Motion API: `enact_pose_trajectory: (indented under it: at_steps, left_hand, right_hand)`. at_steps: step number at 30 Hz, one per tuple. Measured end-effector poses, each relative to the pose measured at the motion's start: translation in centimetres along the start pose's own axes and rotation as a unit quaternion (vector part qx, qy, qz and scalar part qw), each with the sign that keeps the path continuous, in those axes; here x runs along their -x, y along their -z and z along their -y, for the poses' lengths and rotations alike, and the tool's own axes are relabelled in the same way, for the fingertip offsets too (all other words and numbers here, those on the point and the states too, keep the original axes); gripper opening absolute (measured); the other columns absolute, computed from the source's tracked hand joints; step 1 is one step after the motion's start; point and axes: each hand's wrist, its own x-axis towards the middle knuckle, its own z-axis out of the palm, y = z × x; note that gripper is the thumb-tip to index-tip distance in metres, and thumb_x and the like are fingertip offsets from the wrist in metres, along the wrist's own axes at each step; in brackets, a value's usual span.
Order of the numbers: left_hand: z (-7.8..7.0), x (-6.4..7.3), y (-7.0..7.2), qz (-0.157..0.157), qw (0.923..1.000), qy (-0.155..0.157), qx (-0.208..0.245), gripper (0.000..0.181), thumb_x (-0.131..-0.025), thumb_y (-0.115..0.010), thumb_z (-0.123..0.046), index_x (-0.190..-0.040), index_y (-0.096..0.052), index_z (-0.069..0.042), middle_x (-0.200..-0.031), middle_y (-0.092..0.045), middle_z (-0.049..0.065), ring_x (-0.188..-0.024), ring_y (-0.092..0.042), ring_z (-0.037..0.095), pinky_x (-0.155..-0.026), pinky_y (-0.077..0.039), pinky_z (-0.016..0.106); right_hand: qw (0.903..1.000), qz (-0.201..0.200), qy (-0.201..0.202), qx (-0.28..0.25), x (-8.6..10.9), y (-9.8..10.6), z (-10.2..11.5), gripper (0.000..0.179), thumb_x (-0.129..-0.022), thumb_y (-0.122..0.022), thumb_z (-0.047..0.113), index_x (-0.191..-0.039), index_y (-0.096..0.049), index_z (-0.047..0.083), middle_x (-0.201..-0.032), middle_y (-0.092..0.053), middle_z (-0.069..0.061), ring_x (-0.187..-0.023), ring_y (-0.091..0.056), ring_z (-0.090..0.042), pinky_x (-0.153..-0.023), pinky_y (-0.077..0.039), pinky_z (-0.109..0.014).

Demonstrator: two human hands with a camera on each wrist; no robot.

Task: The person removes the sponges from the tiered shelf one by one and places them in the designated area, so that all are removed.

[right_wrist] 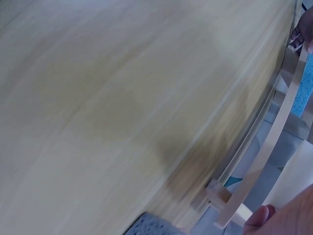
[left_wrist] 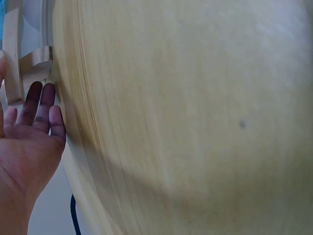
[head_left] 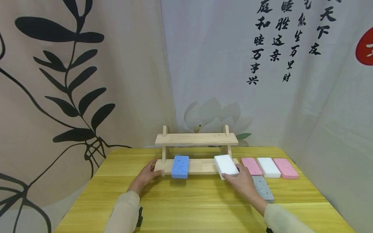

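Observation:
A two-tier wooden rack (head_left: pixel 196 139) stands at the back of the table. My left hand (head_left: pixel 147 176) holds the left end of its lower shelf, thumb in front and fingers behind; in the left wrist view this hand (left_wrist: pixel 29 152) has its fingers beside the shelf end. On the lower shelf lies a blue sponge (head_left: pixel 180 166), left of the middle, its front edge overhanging. My right hand (head_left: pixel 243 183) grips a white sponge (head_left: pixel 226 165) by its right side and front, over the shelf's right end. The sponge's underside is hidden, so contact with the shelf cannot be told.
Right of the rack, a pink sponge (head_left: pixel 251 166), a white sponge (head_left: pixel 268 167) and another pink sponge (head_left: pixel 285 168) lie in a row. A grey sponge (head_left: pixel 263 188) lies in front of them, partly behind my right hand. A printed curtain (head_left: pixel 140 81) hangs behind the wooden table (head_left: pixel 186 207).

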Motion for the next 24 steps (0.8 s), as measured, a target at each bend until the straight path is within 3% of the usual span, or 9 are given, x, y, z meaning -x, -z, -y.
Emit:
enact_pose_trajectory:
  at_steps: [11,17,24]
  left_hand:
    - [-0.1,0.1,-0.1,-0.002,1.0000,0.000,0.005,0.084,-0.094,-0.071,-0.029,-0.157,-0.022,-0.007,-0.138,-0.047,0.027,-0.119,-0.054,0.038,-0.098,-0.043,0.055]
    - [-0.2,0.2,-0.1,-0.003,1.0000,0.000,0.007,0.083,-0.094,-0.071,-0.028,-0.157,-0.023,-0.008,-0.142,-0.044,0.028,-0.123,-0.051,0.040,-0.099,-0.042,0.056]
    - [0.0,0.1,-0.1,-0.002,1.0000,-0.001,0.004,0.084,-0.094,-0.071,-0.029,-0.157,-0.022,-0.007,-0.141,-0.045,0.027,-0.121,-0.052,0.039,-0.097,-0.043,0.055]
  right_hand:
    - [0.9999,0.001,-0.005,0.010,0.1,2.0,-1.5,0.084,-0.082,-0.080,0.040,-0.138,-0.046,-0.013,-0.129,-0.051,-0.031,-0.111,-0.053,-0.037,-0.089,-0.045,-0.049]
    - [0.9998,0.000,0.006,0.016,0.2,3.3,-2.7,0.082,-0.082,-0.079,0.043,-0.135,-0.048,-0.012,-0.126,-0.056,-0.029,-0.112,-0.056,-0.038,-0.092,-0.045,-0.052]
    - [0.9990,0.015,-0.014,0.040,0.6,5.5,-4.1,0.094,-0.086,-0.073,0.051,-0.142,-0.037,-0.015,-0.135,-0.044,-0.038,-0.118,-0.049,-0.048,-0.094,-0.042,-0.059]
